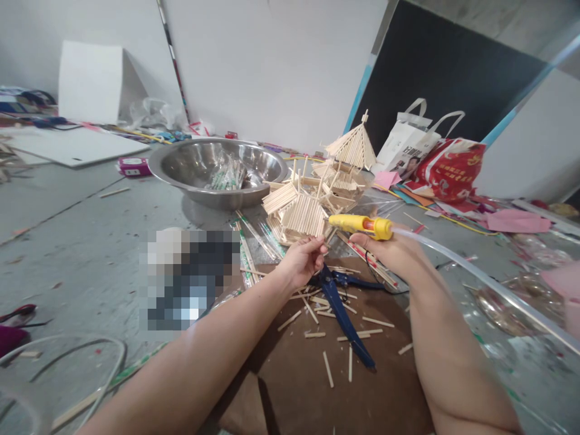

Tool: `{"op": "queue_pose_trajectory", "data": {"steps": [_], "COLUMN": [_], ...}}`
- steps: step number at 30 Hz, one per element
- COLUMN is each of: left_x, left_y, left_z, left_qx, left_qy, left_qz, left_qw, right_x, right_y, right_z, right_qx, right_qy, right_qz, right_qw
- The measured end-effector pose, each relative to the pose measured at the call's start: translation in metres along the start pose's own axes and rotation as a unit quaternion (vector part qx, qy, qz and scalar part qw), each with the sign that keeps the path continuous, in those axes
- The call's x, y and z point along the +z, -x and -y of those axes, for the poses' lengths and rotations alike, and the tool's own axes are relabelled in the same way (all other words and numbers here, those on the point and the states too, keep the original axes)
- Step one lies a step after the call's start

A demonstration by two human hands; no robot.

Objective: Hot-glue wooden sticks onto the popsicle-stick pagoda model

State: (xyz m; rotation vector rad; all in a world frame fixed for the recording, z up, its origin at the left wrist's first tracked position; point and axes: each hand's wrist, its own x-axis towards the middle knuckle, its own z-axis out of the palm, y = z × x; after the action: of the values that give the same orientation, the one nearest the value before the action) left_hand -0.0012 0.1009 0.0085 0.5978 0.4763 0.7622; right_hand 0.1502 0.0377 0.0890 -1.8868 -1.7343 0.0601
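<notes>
My right hand (389,251) is wrapped round a yellow hot glue gun (357,224), and a long clear glue stick (475,275) trails from its back end. The gun's nozzle points left at the edge of a model pavilion (302,216) built of short wooden sticks, with ribbed roof panels. Just below that edge, my left hand (304,260) is closed in a pinch; what its fingertips hold is too small to make out. Blue-handled cutters (347,320) lie below the hands on a brown board (308,386), among scattered cut sticks (324,311).
A steel basin (194,181) holding wrapped chopsticks (229,175) stands behind to the left. Packaged chopsticks (247,248) lie beside the model. A pointed stick roof (356,145) rises behind it. White (403,142) and red bags (453,169) stand at the right; a blurred patch covers something left.
</notes>
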Motion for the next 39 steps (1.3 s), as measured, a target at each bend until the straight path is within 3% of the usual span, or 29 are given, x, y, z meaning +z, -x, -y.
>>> {"op": "queue_pose_trajectory", "data": {"steps": [10,16,39], "left_x": [0.0002,0.0013,0.0016], "left_y": [0.0011,0.0018,0.0031], "left_z": [-0.0009,-0.0019,-0.0026], "left_qx": [-0.004,-0.013,-0.012], "left_qy": [-0.003,-0.008,-0.012], "left_qz": [-0.008,-0.014,-0.017], "left_qw": [1.0,1.0,1.0], "right_x": [-0.0047,-0.0041,-0.0047], "right_y": [-0.0001,0.0006,0.0008], "right_z": [0.0038,0.0058,0.0061], "right_qx": [0.035,0.028,0.027], "right_qy": [0.016,0.01,0.002], "right_qz": [0.025,0.001,0.007], "right_qw": [0.999,1.0,1.0]}}
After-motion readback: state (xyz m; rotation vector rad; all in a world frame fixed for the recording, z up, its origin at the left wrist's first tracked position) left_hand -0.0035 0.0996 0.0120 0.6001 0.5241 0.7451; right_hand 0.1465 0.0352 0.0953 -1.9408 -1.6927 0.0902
